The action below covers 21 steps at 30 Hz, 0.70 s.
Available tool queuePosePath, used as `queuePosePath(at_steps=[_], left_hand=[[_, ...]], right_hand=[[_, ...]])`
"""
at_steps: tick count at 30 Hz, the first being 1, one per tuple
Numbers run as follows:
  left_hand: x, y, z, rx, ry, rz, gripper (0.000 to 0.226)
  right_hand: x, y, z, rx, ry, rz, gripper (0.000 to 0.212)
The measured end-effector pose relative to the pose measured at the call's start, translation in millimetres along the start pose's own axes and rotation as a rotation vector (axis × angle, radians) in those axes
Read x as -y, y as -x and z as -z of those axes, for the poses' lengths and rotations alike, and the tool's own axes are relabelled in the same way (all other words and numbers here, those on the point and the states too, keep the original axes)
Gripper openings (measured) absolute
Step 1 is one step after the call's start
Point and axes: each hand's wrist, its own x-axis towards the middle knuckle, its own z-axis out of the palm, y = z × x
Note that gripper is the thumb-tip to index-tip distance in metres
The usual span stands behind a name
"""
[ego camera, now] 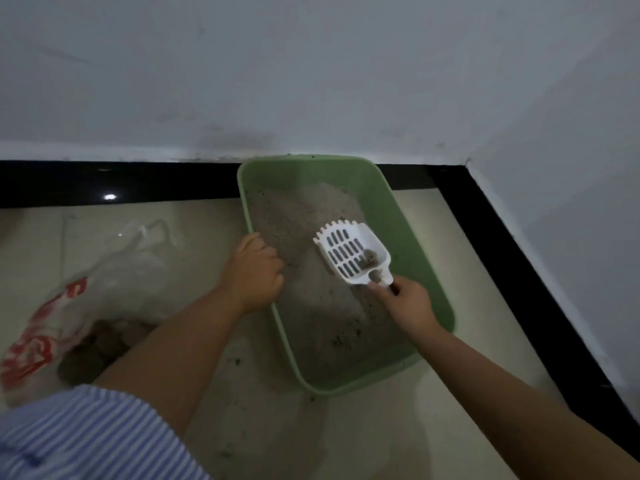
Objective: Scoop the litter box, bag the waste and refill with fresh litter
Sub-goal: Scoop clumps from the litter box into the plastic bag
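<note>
A green litter box (401, 216) holding grey litter (311, 306) sits on the floor in the room's corner. My left hand (254, 271) grips the box's left rim. Over the litter, my right hand (407, 301) holds a white slotted scoop (349, 251) by its handle. A few small clumps lie in the scoop near the handle end. To the left of the box lies an open clear plastic bag (114, 285) with red print, and brown clumps of waste show inside it.
White walls meet at the back right, with a black border strip (519, 258) along their base. The floor is pale tile (346, 438) with scattered litter grains near the box. A blue striped sleeve (86, 438) fills the lower left.
</note>
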Motion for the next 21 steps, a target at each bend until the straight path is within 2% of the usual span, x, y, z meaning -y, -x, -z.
queuePosePath(at_steps=[1,4,7,10,12,15,18,21], left_hand=[[-4.1,5.8,3.2,0.067,0.023,0.013,0.048],[-8.0,31.4,24.5,0.291,0.135,0.108,0.078],[3.0,59.8,56.5,0.268,0.082,0.161,0.091],[25.6,90.5,84.0,0.277,-0.099,0.325,0.074],[37.2,107.3,97.9,0.315,-0.197,0.469,0.057],[53.2,124.0,110.8,0.414,-0.293,0.679,0.057],[73.1,140.3,111.7,0.473,-0.170,0.872,0.046],[89.0,153.8,111.8,0.467,-0.012,0.980,0.033]], right_hand=[[1.1,2.5,-3.3,-0.028,0.023,0.014,0.016],[-1.6,13.6,-17.6,-0.011,0.069,0.092,0.025],[7.8,17.1,-20.4,0.045,0.118,0.096,0.017],[21.1,12.3,-19.3,0.078,0.156,0.127,0.044],[31.0,16.2,-22.9,0.084,0.096,0.167,0.047],[51.4,29.4,-36.3,0.154,0.010,0.230,0.042],[79.9,45.1,-56.8,0.305,0.022,0.336,0.028],[105.5,61.2,-79.0,0.450,0.127,0.461,0.022]])
